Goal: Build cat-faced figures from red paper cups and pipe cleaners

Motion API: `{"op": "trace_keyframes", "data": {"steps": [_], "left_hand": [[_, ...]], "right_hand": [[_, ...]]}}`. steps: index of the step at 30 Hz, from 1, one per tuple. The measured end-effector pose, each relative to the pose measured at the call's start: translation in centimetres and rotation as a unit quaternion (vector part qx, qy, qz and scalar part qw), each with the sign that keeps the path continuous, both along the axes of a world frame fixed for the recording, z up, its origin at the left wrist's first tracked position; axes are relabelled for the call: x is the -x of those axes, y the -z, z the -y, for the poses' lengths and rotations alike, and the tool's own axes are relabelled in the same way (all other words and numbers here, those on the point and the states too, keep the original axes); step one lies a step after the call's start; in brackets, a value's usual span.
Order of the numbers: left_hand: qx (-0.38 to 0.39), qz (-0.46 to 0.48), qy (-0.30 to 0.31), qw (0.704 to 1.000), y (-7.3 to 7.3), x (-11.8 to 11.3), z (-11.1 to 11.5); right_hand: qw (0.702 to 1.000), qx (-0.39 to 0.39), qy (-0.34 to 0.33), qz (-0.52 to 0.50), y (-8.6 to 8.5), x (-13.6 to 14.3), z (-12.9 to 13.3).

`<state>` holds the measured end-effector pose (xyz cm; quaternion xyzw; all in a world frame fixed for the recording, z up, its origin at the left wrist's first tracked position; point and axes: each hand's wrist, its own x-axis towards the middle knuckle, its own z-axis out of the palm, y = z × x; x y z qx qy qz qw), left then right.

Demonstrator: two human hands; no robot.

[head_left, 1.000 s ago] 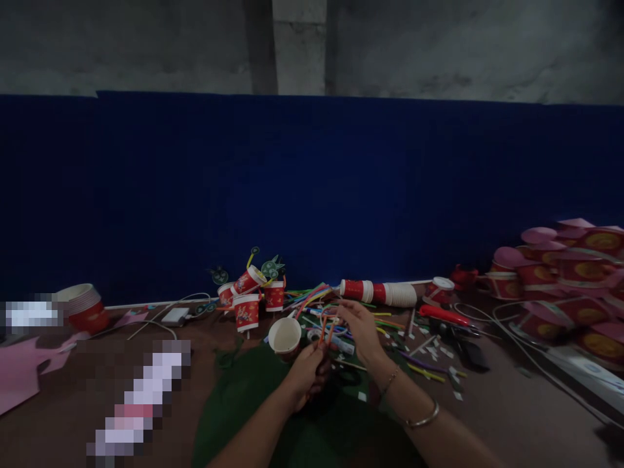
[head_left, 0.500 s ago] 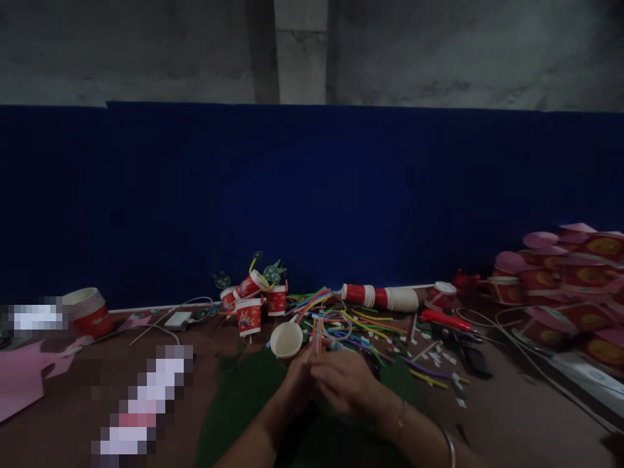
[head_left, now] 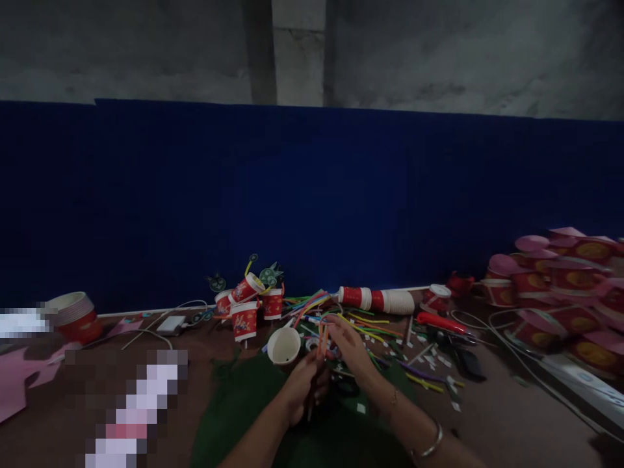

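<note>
My left hand [head_left: 303, 385] is closed around upright orange pipe cleaners [head_left: 324, 339], whose tops stand out above the fist. A thin stick end [head_left: 310, 411] shows below that fist. With bent fingers my right hand [head_left: 350, 346] pinches at the tops of the orange strands; the exact contact is too dim to make out. Just left of the hands stands an open white paper cup [head_left: 284, 346], its mouth tilted towards me. Behind them lie loose coloured pipe cleaners [head_left: 312, 302]. Dark scissors [head_left: 345, 389] seem to lie under my right wrist.
Red decorated cups [head_left: 244, 322] stand behind on the left, and a stack of cups [head_left: 377, 300] lies on its side. A glue gun with a red body [head_left: 441, 323] is at right, before piled red and pink crafts [head_left: 575, 286]. Cables and white scraps [head_left: 431, 357] are scattered about.
My right hand has risen from over the left hand to the tops of the orange strands, uncovering the left fist. The view has shifted slightly.
</note>
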<state>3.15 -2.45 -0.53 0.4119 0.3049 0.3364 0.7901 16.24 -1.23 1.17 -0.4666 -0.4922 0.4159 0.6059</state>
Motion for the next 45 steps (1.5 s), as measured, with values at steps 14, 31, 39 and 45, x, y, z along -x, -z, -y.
{"op": "trace_keyframes", "data": {"steps": [14, 31, 39, 45], "left_hand": [[0.018, -0.052, 0.039, 0.998, -0.5, 0.2, 0.8], [0.009, -0.062, 0.04, 0.997, -0.7, 0.2, 0.7], [-0.015, -0.095, 0.031, 0.995, -0.9, -0.1, 0.8], [0.005, -0.073, 0.042, 0.996, -0.8, 0.0, 0.8]], "right_hand": [[0.993, 0.05, -0.019, -0.105, 0.9, 0.3, 1.1], [0.995, -0.064, -0.001, 0.079, 1.5, -0.5, 0.9], [0.995, 0.03, -0.058, -0.071, 0.8, 0.5, 1.0], [0.996, 0.028, -0.06, -0.06, 0.4, 0.2, 1.2]]}}
